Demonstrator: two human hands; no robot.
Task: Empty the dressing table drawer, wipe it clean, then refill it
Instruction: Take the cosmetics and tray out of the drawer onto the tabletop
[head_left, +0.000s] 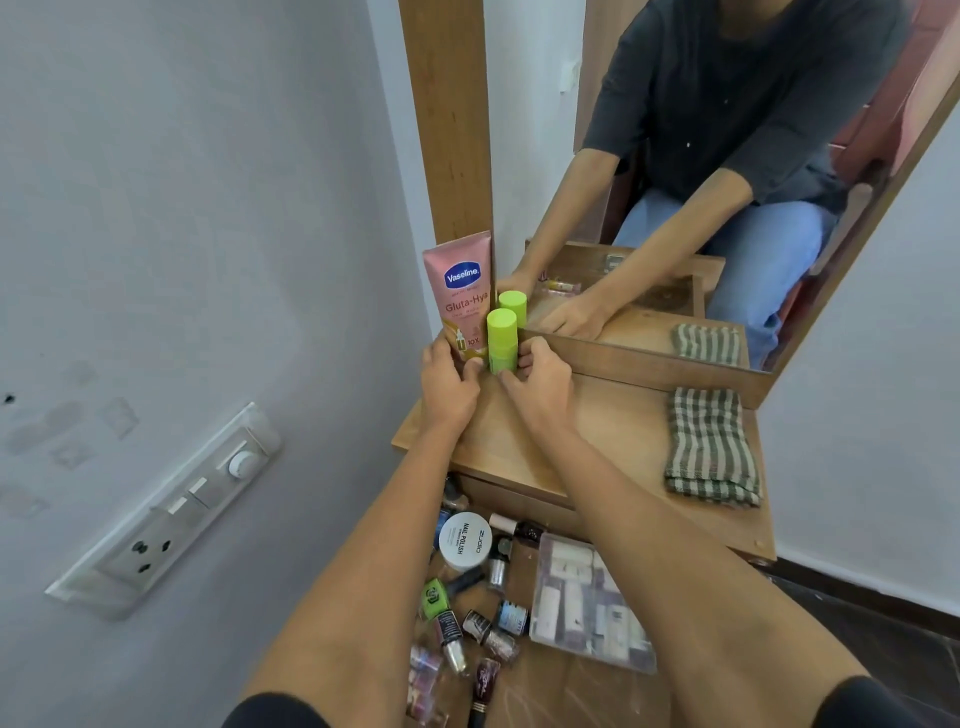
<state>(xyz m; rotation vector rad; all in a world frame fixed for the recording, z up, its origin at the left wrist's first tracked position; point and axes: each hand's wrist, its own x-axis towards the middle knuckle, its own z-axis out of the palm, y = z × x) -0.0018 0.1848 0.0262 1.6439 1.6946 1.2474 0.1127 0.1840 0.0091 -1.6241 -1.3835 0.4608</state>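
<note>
A lime-green stick container (502, 339) stands upright at the back left of the wooden table top (613, 431), next to a pink Vaseline tube (460, 291) leaning on the mirror frame. My left hand (448, 385) touches the base of the tube and the green stick with curled fingers. My right hand (537, 384) pinches the green stick's lower part from the right. Below my arms the open drawer (524, 613) holds several nail polish bottles, a white jar (465, 540) and a clear plastic box (587, 603).
A folded green-and-white checked cloth (710, 447) lies on the right of the table top. The mirror (701, 171) behind shows my reflection. A switch and socket panel (171, 512) is on the left wall. Dark floor shows at the lower right.
</note>
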